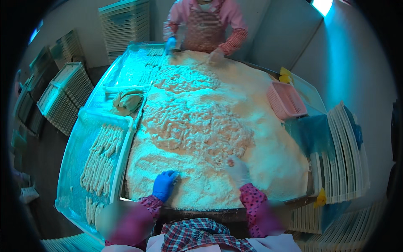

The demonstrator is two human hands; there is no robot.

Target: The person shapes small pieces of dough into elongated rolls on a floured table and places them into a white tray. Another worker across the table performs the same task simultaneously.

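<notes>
Pale, crumb-coated strips (pixel 197 124) heaped in a loose, tangled bank across the middle of the table (pixel 193 214), on a deep spread of pale crumb (pixel 277 168). Second, smaller heap (pixel 184 79) farther off, toward the co-worker (pixel 205 29) standing at the far side.

Right hand (pixel 238 171), whitish glove: fingers at the near right edge of the main heap, bent, tips pointing away from the wearer. Nearest strips lie just beyond and to the left of the tips. Gap between fingers looks small; cannot tell whether a strip is pinched there.

Left hand (pixel 164 185), blue glove: fingers bunched and curled, low over the crumb on the near left. Main heap lies beyond them, clearly apart, with crumb between. How far they are closed, and on what, cannot tell; the palm is hidden.

Left of the table: tray (pixel 69 168) with more strips (pixel 100 161) laid side by side in rows. Crumpled cloth (pixel 127 101) beyond it. Far right: pink basket (pixel 286 101), tilted.
</notes>
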